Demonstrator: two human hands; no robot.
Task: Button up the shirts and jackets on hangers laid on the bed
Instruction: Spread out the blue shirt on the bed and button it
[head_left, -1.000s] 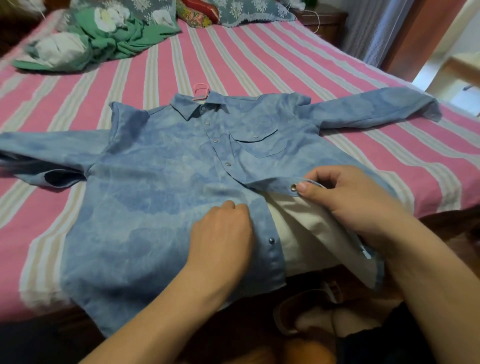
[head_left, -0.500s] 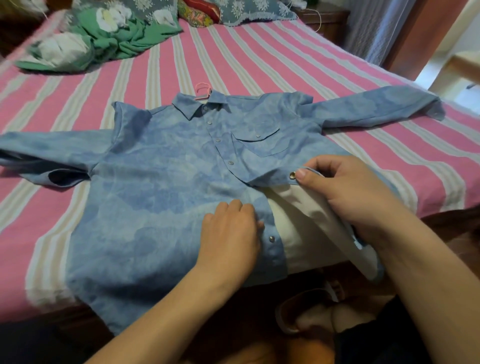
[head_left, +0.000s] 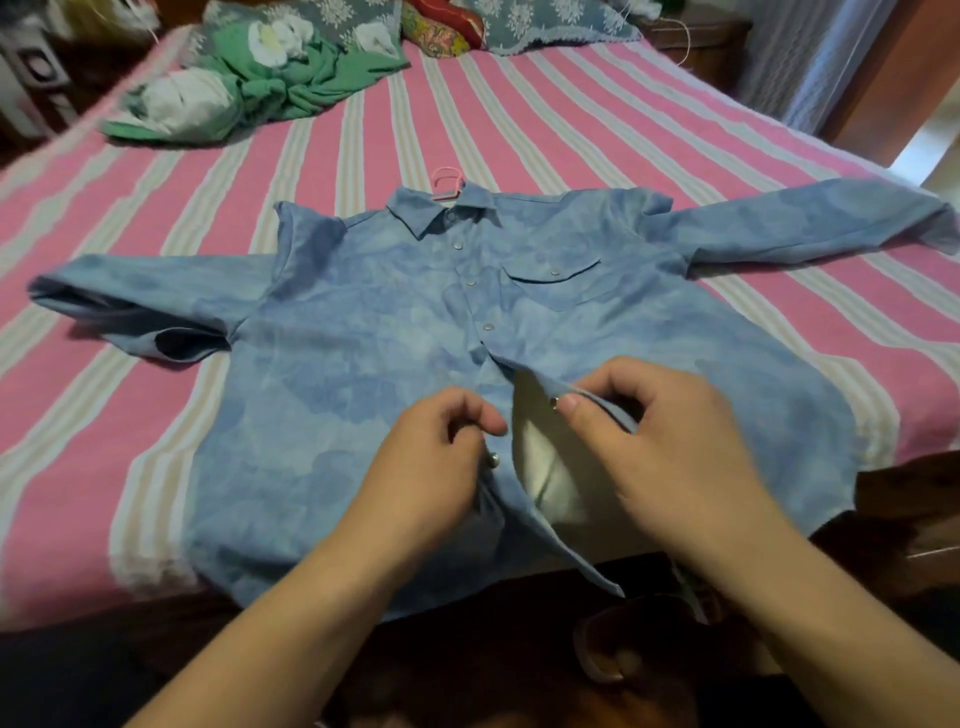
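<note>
So we've got the blue shirt (head_left: 363, 374) spread flat on the striped bed (head_left: 519, 119), collar up at 12 o'clock with the pink hanger (head_left: 445, 182) hook poking out of it, hem hanging off the near edge at 6. Way off at 10 o'clock there's a bunched green cloth (head_left: 249, 78), not part of this.

Starting from the left: our left hand (head_left: 431, 467) has its fingers curled, pinching the left placket edge, with one metal snap (head_left: 493, 459) showing just at 3 o'clock of the knuckles. Then the gap, where the pale lining (head_left: 540, 467) shows because the lower front isn't closed yet. Across it, our right hand (head_left: 670, 457) is clamped on the other placket, thumb and forefinger pinching right beside the open snap cap (head_left: 555, 401) at about 10 o'clock of that hand.

The upper snaps from collar down to mid-chest look done, so we'd say we're on the fourth or fifth one, with at least two left at the bottom.

Next move, as far as we can judge: swing the right edge over toward 9 o'clock until the cap sits right on top of its matching stud, then press down hard. Lining them up is the fiddly bit, since the fabric wants to slide and we can't tell which stud is hiding under the left fingers.
</note>
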